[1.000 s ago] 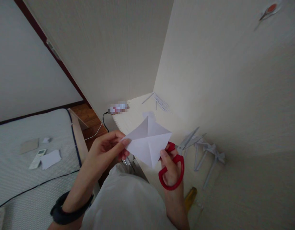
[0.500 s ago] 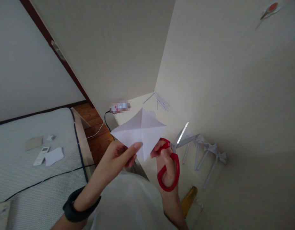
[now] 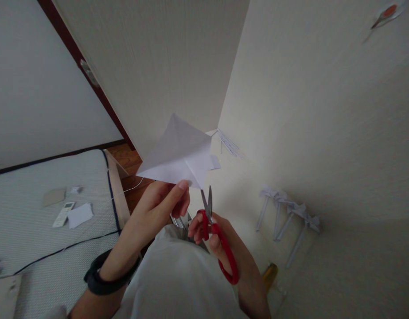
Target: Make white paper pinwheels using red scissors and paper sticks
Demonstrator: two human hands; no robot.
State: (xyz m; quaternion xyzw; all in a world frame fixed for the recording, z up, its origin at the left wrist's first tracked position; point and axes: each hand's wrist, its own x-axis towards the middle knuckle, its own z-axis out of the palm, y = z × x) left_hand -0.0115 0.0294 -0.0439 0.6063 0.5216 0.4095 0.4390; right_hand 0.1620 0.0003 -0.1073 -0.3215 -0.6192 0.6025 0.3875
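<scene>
My left hand (image 3: 159, 208) pinches the near corner of a creased white paper square (image 3: 177, 155) and holds it up in the air in front of me. My right hand (image 3: 224, 241) grips red-handled scissors (image 3: 215, 230) just below the paper. Their blades are slightly apart and point up at the paper's near corner, next to my left fingertips. A dark band sits on my left wrist (image 3: 103, 277).
Finished white paper pinwheels on sticks (image 3: 287, 215) lie on the cream table by the right wall, thin paper strips (image 3: 229, 142) at its far corner. A yellow-handled tool (image 3: 269, 272) lies near my right arm. The bed at left carries a remote (image 3: 63, 214) and paper scraps.
My left hand has raised and turned the paper. My right hand swung the scissors from pointing right over the table to pointing up under the paper's near corner.
</scene>
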